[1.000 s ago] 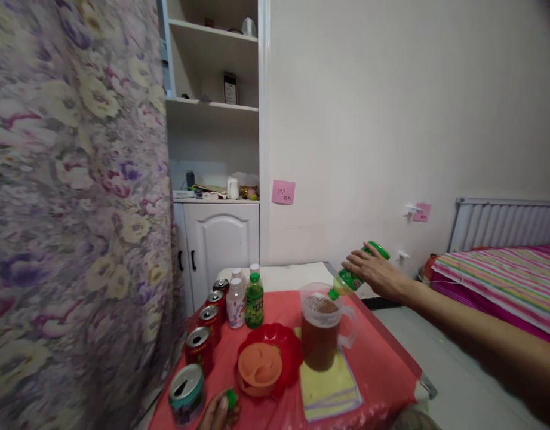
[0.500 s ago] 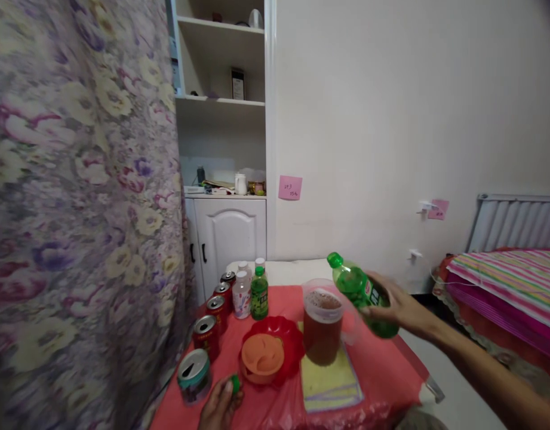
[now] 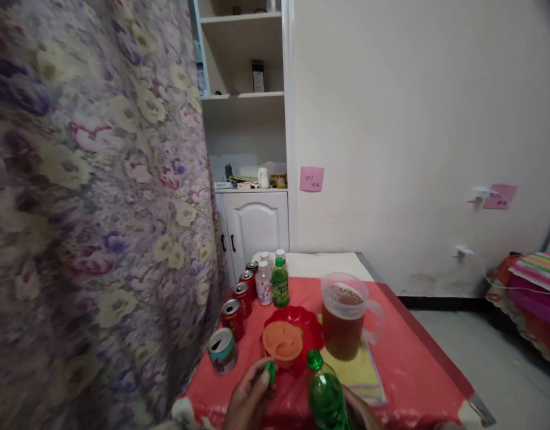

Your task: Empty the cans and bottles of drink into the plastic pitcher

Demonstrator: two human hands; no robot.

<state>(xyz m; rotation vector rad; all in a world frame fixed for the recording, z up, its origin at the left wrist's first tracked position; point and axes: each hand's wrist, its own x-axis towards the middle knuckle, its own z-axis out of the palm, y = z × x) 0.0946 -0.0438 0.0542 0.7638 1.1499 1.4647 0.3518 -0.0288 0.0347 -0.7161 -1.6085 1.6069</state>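
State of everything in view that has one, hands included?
Jug: upright, open, mostly full of brown liquid
Held green bottle: uncapped
Green cap: off, in left hand
Left hand: closed on cap
Right hand: on held bottle, partly hidden
Standing green bottle: upright, capped
Teal-rimmed can: upright, opened
Nearest red can: upright, opened
Cabinet door: shut

The green bottle (image 3: pixel 327 397), which was first tipped over the pitcher (image 3: pixel 344 334) and then lifted beside it, is now lowered in front, with its neck upward. The right hand (image 3: pixel 359 412) has come down with it. Less of the bed (image 3: pixel 534 286) is visible.
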